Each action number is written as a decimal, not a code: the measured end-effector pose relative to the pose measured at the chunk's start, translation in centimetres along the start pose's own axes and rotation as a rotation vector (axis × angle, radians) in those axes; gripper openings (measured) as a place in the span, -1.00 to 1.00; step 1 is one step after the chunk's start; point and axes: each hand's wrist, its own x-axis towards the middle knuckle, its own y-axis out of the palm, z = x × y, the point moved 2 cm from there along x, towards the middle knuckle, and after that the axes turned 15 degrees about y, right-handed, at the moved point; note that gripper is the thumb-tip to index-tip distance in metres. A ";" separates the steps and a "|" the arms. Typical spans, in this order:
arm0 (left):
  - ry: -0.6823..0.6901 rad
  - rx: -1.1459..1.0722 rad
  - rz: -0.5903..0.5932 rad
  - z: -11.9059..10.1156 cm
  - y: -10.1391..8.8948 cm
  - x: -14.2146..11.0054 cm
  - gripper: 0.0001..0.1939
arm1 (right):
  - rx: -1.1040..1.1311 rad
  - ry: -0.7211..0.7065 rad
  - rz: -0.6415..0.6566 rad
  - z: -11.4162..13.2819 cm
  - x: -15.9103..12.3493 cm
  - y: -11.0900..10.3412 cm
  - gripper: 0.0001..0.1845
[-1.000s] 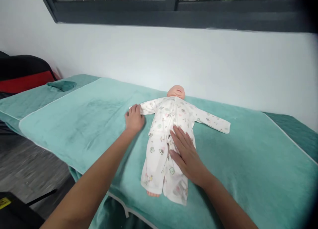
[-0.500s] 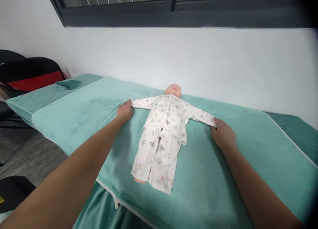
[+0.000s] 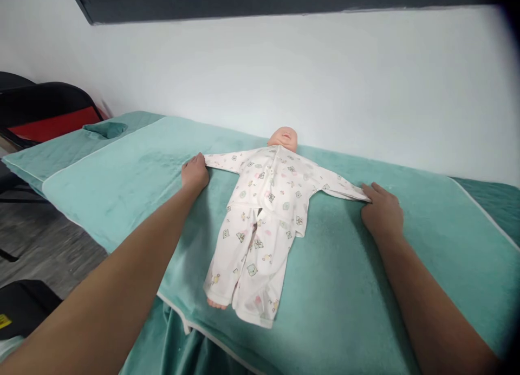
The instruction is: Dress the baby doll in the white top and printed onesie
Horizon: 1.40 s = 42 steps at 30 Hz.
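Observation:
A baby doll (image 3: 284, 138) lies on its back on the green bed cover, dressed in a white patterned top (image 3: 274, 182) and matching trousers (image 3: 247, 261). The toes of one foot show below a trouser leg. My left hand (image 3: 195, 173) is closed on the end of the sleeve at the left. My right hand (image 3: 382, 209) pinches the cuff of the other sleeve (image 3: 343, 186). Both sleeves are stretched out sideways, and the doll's hands are hidden.
The bed cover (image 3: 337, 261) has a white edging and hangs over the front side. A white wall (image 3: 244, 71) stands behind the bed. At the left are black folding chairs with a red panel (image 3: 57, 124) and a black object (image 3: 26, 307) with a yellow label.
My hands have moved farther apart, and both sleeves are drawn out longer and straighter. The view has tilted down a little.

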 end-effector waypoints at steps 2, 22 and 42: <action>-0.002 -0.008 -0.005 -0.2 -0.2 -0.2 -0.43 | -0.041 -0.010 0.015 0.1 -0.4 0.2 -0.32; 0.141 0.048 -0.118 -5.4 -1.7 -14.8 -0.47 | 0.842 -0.208 0.240 10.2 -29.9 -0.8 -0.53; 0.146 -0.089 -0.234 -5.1 -1.8 -14.8 -0.62 | 0.616 -0.420 -0.043 16.0 -33.9 -3.0 -0.81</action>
